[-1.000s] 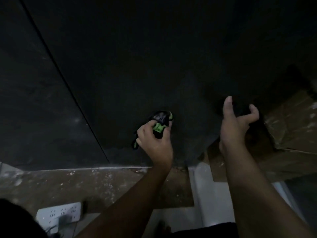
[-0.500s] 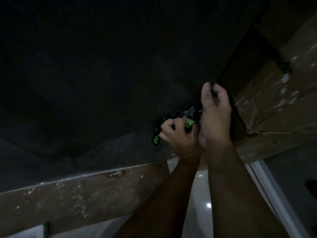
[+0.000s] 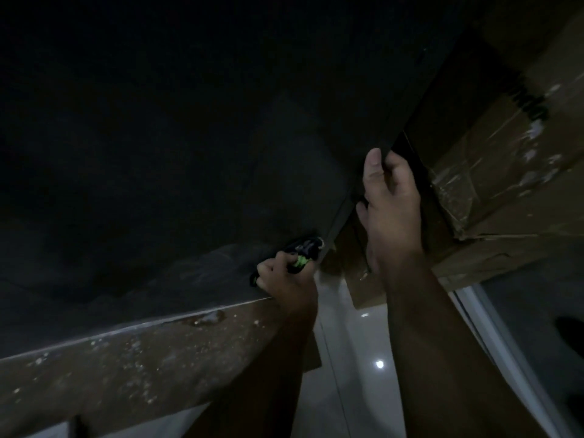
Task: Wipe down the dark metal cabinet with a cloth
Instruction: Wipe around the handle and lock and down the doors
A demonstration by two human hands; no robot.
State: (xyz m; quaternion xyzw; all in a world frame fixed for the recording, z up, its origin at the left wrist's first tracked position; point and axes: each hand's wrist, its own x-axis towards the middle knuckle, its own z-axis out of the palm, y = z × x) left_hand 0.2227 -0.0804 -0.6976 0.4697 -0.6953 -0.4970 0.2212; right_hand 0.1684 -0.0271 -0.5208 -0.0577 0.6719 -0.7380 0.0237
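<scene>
Left hand [image 3: 286, 279], lower centre of frame, is clenched around a dark cloth with green marks [image 3: 303, 252], which bunches just above the knuckles and presses against the dark metal cabinet [image 3: 189, 137]. Right hand [image 3: 390, 200], centre right, grips the cabinet's right edge, thumb on the front face. Taped cardboard box [image 3: 505, 172] sits beyond, upper right.

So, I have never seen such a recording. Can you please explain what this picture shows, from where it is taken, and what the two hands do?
There is no machine here. A person wears one camera on the head, looking forward and down at their own bare hands. The left hand is closed around a dark cloth with green marks and presses it on the dark metal cabinet, near its lower corner. The right hand grips the cabinet's side edge. Beside it stands a taped cardboard box. Below are a dusty brown ledge and a white glossy floor.
</scene>
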